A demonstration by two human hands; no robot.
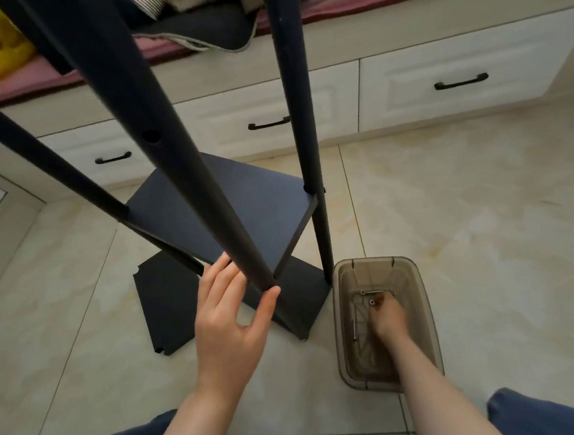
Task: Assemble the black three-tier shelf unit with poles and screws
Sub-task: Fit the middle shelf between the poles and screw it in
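Observation:
The black shelf unit stands on the tiled floor with a middle shelf board point(217, 208) fitted between dark poles. My left hand point(231, 319) holds the near pole point(167, 146) low down, thumb on one side and fingers on the other. A bottom shelf board point(303, 297) lies under it. A loose black board point(165, 307) lies flat on the floor to the left. My right hand point(386, 316) is inside a translucent brown bin point(346, 280) and its fingertips are on metal screws point(370, 294); whether they pinch one I cannot tell.
White drawers with black handles point(461, 81) run along the back under a bench with a pink cushion and clothes. A far pole point(289, 80) rises at centre. My knees in blue trousers point(536, 432) are at the bottom edge.

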